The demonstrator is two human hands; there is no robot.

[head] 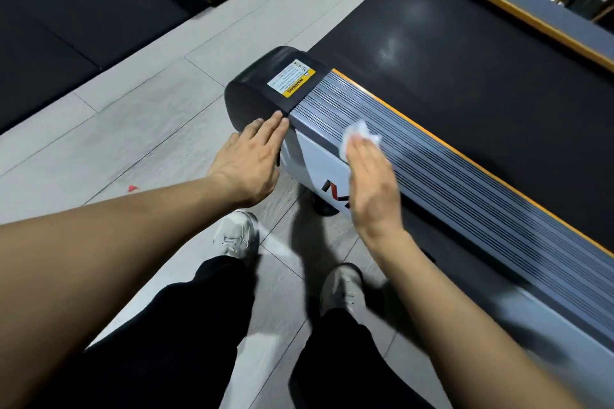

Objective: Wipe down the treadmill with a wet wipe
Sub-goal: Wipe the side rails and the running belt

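Wet wipe [357, 136] is a small crumpled white wad, soft, limp and light, likely damp so it should cling and drag rather than slide; no real grasp needed, it works best pinned flat under the fingers. It sits on the ribbed grey side rail [465, 196] of the treadmill [448, 53], near the rail's far-left end, just right of the black end cap [262, 83] with the yellow warning sticker [292, 77]. Right hand [370, 183] lies flat over the wipe, fingers straight and together, fingertips pressing it onto the rail, part of the wad poking out beyond them; wrist low, forearm running in from near right. Hand slightly blurred, probably mid-stroke. Left hand [252, 156] has a spread, flat grip, fingers extended, tips touching the seam where cap meets rail, holding nothing, looks like bracing. Rail ribs are stiff and grooved, so the wipe may snag or bunch. Black belt lies beyond the orange trim. Person stands on grey tiled floor [133, 116], to the left of the machine.
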